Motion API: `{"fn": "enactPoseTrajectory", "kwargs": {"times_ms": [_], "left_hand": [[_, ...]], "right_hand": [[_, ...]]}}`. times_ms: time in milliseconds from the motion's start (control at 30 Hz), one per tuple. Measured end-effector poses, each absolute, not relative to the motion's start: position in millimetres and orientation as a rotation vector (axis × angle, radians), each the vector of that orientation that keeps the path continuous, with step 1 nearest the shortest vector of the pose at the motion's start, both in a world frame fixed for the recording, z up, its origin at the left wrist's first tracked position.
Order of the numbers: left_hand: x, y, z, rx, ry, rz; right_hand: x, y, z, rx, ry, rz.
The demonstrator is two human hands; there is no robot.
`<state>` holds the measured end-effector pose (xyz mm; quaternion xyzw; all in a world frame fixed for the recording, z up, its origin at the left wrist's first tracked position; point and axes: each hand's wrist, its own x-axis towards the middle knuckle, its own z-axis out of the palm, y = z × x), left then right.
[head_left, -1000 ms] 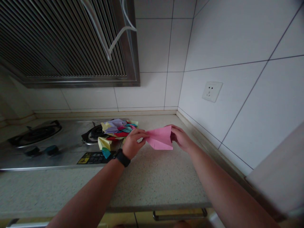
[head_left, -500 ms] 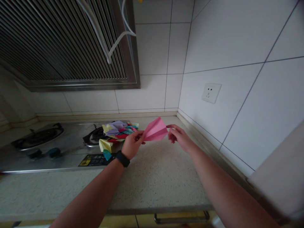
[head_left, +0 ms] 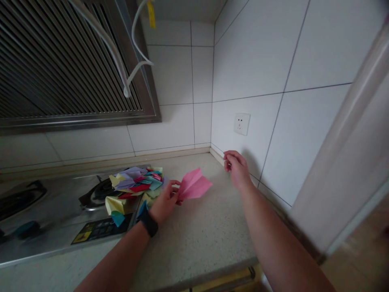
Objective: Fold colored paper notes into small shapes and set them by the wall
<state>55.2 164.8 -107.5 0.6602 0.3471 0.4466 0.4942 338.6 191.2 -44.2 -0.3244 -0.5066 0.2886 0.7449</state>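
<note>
Left hand [head_left: 166,198] pinching pink paper [head_left: 195,185] by one end, paper at hand's 2 o'clock, over counter [head_left: 209,233]. Right hand [head_left: 238,166] at paper's 2 o'clock, apart from it; fingers curled, can't tell if tips touch. Paper pile [head_left: 130,177] at left hand's 10 o'clock, on stove [head_left: 60,229].

Pink paper [head_left: 195,185], speckled pale countertop [head_left: 200,241]

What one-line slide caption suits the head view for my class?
Left hand holds folded pink paper near a colourful paper pile, right hand apart.
</note>
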Motion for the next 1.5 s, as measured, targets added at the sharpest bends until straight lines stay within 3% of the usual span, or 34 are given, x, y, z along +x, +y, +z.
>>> {"fn": "enactPoseTrajectory", "kwargs": {"times_ms": [167,433,800,1500], "left_hand": [[76,161,-109,2.038,1.09,0.855],[129,181,-88,2.205,1.075,0.643],[164,188,-118,2.457,1.119,0.789],[174,188,-116,2.533,0.908,0.834]], "right_hand": [[367,191,-41,-0.729,-1.017,0.507],[373,190,-40,-0.67,-1.013,0.64],[367,193,-43,-0.717,-0.933,0.749],[373,203,-48,-0.879,-0.918,0.626]]}}
